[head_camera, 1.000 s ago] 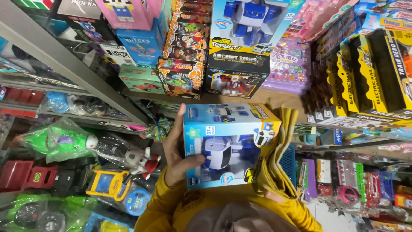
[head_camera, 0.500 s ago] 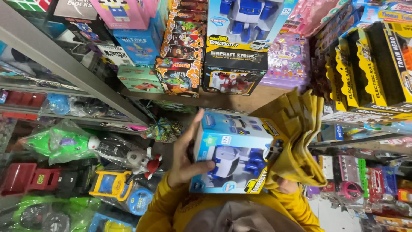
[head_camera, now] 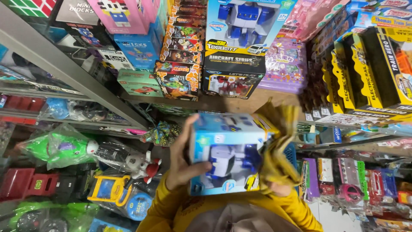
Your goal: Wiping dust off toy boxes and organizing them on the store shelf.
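The blue toy box (head_camera: pixel 227 152) is off the shelf and up in both hands, in the lower middle of the frame. The left hand (head_camera: pixel 182 159) fingers are wrapped around its left side. The right hand (head_camera: pixel 279 189) presses a yellow cloth (head_camera: pixel 277 146) against the right side. The box shows a white and blue robot.

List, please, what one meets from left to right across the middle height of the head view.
Green toy in a plastic bag → left hand → blue toy robot box → yellow cloth → packaged toys hanging at right.
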